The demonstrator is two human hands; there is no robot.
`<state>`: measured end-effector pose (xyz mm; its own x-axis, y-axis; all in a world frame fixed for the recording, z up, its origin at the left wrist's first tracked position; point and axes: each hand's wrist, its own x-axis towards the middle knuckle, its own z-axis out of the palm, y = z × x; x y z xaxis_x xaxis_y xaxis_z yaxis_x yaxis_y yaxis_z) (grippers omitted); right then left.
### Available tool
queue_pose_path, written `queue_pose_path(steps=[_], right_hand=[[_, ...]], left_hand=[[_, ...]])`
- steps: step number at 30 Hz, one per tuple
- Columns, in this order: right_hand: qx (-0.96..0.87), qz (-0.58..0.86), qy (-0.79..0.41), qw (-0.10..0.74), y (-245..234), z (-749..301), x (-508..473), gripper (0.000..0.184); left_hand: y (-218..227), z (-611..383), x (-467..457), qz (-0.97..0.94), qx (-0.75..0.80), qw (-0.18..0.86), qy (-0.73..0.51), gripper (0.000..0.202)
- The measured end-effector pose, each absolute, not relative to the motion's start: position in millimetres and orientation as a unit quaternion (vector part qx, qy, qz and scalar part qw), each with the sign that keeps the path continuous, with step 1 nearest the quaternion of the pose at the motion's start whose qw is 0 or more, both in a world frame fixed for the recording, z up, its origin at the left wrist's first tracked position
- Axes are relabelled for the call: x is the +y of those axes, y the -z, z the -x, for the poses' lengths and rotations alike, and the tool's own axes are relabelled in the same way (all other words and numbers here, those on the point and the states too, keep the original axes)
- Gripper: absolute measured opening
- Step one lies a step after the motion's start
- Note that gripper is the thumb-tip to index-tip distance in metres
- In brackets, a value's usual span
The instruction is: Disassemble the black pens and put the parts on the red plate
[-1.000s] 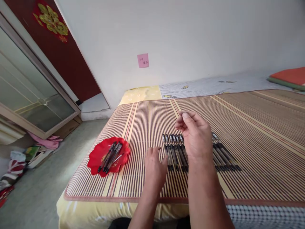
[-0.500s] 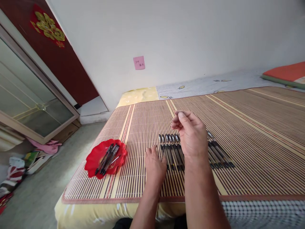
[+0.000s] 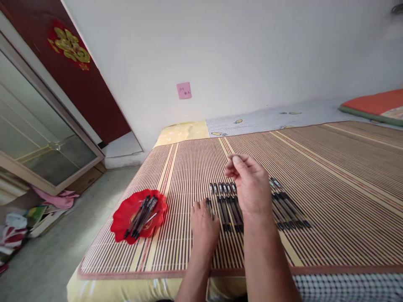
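Note:
Several black pens lie side by side in a row on the striped mat, with short dark cap-like pieces at their far ends. My left hand rests at the row's left end, fingers closed on a pen whose tip shows between them. My right hand is raised over the middle of the row, hiding part of it. Its thumb and forefinger are pinched together; what they hold, if anything, does not show. Further left, more pens and a thin white stick lie in a scalloped red plate.
The striped mat covers a bed, whose front edge runs close before me. A folded orange and green cloth lies at the far right. On the wall is a pink note. Cloths and other things lie on the floor at left.
My left hand's fingers have closed and a pen now shows in them. My right hand keeps its pinch over the row. The whole view has shifted slightly downward.

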<state>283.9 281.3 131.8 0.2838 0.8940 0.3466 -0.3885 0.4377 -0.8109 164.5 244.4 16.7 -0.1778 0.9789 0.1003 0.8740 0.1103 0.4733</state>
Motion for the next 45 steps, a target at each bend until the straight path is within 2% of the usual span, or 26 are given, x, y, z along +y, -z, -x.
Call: queue_pose_path(steps=[5,11,19,26,30,32,36,40,45], right_hand=[[-0.408,0.307,-0.439,0.740,-132,-282,281,0.015],[-0.407,0.303,-0.446,0.738,-133,-279,280,0.014],[-0.418,0.309,-0.442,0.731,-131,-278,280,0.015],[-0.443,0.325,-0.425,0.719,-129,-274,282,0.017],[-0.448,0.343,-0.438,0.700,-115,-270,292,0.022],[-0.483,0.376,-0.446,0.653,-106,-265,297,0.027],[-0.597,0.424,-0.453,0.509,-92,-254,302,0.035],[-0.629,0.401,-0.485,0.456,-87,-242,301,0.037],[-0.606,0.382,-0.531,0.453,-86,-233,299,0.030]], left_hand=[[-19,-145,241,-0.607,0.757,0.130,-0.206,0.052],[-23,-124,244,-0.582,0.795,0.086,-0.147,0.024],[-18,-112,253,-0.574,0.799,0.050,-0.171,0.027],[-16,-103,259,-0.466,0.753,0.205,-0.417,0.034],[-19,-94,261,-0.434,0.686,0.304,-0.498,0.027],[-24,-90,259,-0.418,0.633,0.360,-0.543,0.029],[-39,-86,251,-0.369,0.487,0.468,-0.638,0.044],[-53,-85,243,-0.395,0.462,0.477,-0.634,0.042],[-57,-90,241,-0.433,0.472,0.452,-0.621,0.037]])
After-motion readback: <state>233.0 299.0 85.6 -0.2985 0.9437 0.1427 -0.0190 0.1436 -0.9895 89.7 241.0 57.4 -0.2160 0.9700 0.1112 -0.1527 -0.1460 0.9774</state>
